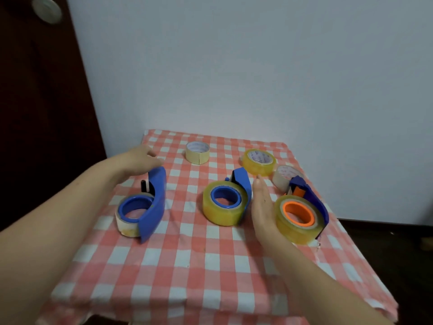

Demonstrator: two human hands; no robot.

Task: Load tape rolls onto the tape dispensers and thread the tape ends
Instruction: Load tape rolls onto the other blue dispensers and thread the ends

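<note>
Three blue tape dispensers stand on the checked tablecloth (187,259). The left dispenser (152,205) carries a pale roll on a blue hub. The middle dispenser (241,184) holds a yellowish clear roll (222,205). The right dispenser (311,198) has an orange hub with a yellowish roll (297,219). My left hand (140,160) hovers behind the top of the left dispenser with fingers relaxed and holds nothing. My right hand (262,207) lies flat with straight fingers between the middle and right dispensers, its palm against the right roll.
Three loose rolls lie at the back: a cream roll (197,153), a yellow roll (258,162) and a clear roll (284,177) behind the right dispenser. A white wall rises behind the table, a dark door stands at left, and the cloth drops off at the right edge.
</note>
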